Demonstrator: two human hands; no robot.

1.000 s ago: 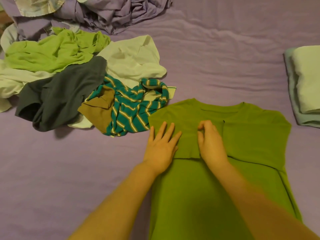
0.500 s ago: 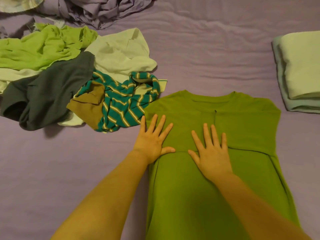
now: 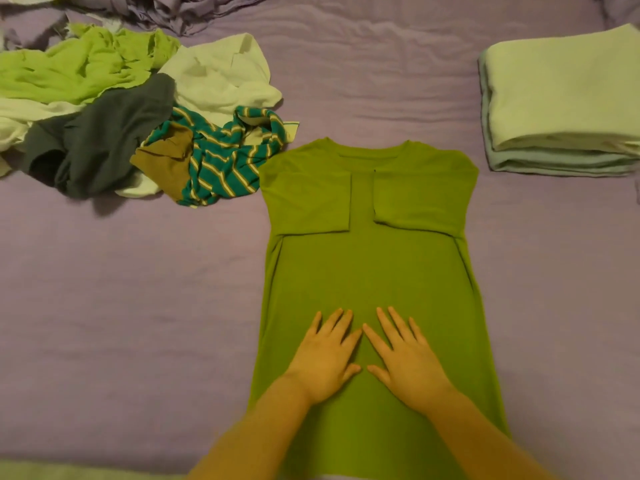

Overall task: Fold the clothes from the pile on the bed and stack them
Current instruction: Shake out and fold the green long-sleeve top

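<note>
An olive-green T-shirt (image 3: 367, 265) lies flat on the purple bed sheet (image 3: 138, 306), neck away from me, both sleeves folded inward over the chest. My left hand (image 3: 327, 355) and my right hand (image 3: 403, 355) rest palm-down side by side on the shirt's lower half, fingers spread, holding nothing. At the far left lies the loose pile: a lime-green garment (image 3: 79, 71), a dark grey one (image 3: 107, 136), a white one (image 3: 221, 77) and a teal striped one (image 3: 225, 157). A folded stack (image 3: 561, 105) sits at the right.
Crumpled lilac fabric (image 3: 194, 8) lies along the far edge behind the pile. Bare purple sheet stretches between the shirt and the folded stack, and to the left of the shirt below the pile.
Both hands slid toward me from the folded sleeves at the chest down to the shirt's lower half, flattening out. The view tilted so more of the shirt shows.
</note>
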